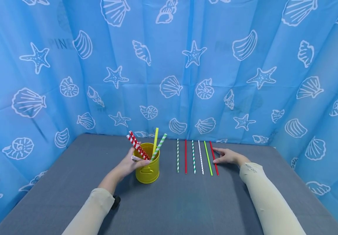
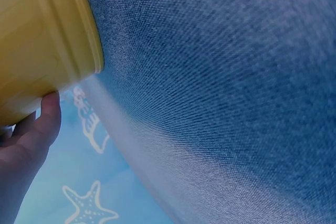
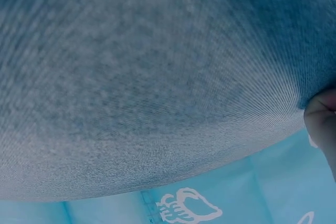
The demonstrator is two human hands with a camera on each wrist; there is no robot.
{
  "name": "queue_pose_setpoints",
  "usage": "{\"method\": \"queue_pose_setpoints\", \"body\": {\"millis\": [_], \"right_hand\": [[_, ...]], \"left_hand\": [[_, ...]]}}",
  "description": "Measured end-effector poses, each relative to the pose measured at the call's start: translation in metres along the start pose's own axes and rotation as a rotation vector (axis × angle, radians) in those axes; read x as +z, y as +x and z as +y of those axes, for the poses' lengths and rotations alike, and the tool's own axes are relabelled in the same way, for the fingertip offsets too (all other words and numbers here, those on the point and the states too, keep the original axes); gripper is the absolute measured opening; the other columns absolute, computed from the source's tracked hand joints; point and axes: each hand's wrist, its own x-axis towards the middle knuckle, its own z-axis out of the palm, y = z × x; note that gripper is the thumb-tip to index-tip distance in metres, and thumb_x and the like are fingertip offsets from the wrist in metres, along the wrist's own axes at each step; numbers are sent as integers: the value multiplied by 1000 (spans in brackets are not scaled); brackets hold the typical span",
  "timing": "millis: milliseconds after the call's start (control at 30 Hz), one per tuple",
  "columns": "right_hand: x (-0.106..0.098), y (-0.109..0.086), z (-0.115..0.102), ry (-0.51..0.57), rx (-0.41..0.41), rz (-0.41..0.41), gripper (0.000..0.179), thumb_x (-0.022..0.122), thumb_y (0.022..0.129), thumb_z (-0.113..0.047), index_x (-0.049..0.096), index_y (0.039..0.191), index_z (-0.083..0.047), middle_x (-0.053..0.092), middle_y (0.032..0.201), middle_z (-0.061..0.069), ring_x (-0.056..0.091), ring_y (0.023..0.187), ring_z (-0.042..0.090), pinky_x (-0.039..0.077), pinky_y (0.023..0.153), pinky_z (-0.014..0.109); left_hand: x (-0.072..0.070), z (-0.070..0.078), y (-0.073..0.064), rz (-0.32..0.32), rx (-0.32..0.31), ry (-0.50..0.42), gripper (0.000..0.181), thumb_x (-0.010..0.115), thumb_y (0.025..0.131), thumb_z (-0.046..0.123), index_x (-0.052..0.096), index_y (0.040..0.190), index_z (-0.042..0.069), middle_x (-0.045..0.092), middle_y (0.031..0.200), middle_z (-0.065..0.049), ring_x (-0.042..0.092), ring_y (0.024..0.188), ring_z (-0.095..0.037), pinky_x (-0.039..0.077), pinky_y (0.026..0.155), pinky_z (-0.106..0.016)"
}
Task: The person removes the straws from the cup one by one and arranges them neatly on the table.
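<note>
My left hand (image 1: 133,164) grips a small yellow bucket (image 1: 147,176), thumb across its near side and fingers round the left. In the left wrist view, fingers press against the wall of the same bucket (image 2: 47,40). Paper straws lean out of it: red ones with white marks (image 1: 137,146), a yellow one (image 1: 155,140) and a green-and-white striped one (image 1: 159,147). To the right, my right hand (image 1: 227,156) touches a red straw (image 1: 214,156) on the table, index finger and thumb extended along its right side. The right wrist view shows only part of that hand (image 3: 323,121).
Left of the red straw lie a lime green straw (image 1: 208,158), a white dotted one (image 1: 200,156), another red one (image 1: 186,156) and striped green ones (image 1: 193,156), all roughly parallel. A blue shell-print curtain (image 1: 169,65) hangs behind the grey table (image 1: 169,209).
</note>
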Motion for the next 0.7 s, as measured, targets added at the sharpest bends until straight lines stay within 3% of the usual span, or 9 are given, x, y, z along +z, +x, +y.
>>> {"method": "queue_pose_setpoints", "body": {"millis": [233,500,600,700], "right_hand": [[0,-6,-3,4,7,-2,79,70,90,-27,27,150,2,45,90,9,43,81,22,35,69,33],[0,-8,0,136,-56,-1,79,67,92,-20,20,149,9,47,80,4,43,69,17,37,64,31],[2,-12,-1,147,-15,6,82,65,93,-26,17,150,8,55,96,16,53,83,27,45,73,37],[5,-22,-9,157,48,54,82,61,95,-33,15,151,7,49,123,32,52,109,41,46,86,49]], "left_hand": [[1,-1,-1,11,-2,3,92,70,88,36,9,153,18,32,148,-19,31,135,-38,21,109,-62],[-2,2,1,22,-20,-5,92,70,88,35,7,154,18,31,148,-19,31,135,-38,22,109,-62],[-1,2,0,16,-14,-5,92,69,89,35,7,154,17,31,148,-20,31,134,-38,22,109,-62],[2,1,-1,20,5,-10,92,69,88,35,8,154,16,33,147,-20,32,133,-37,24,109,-61]]}}
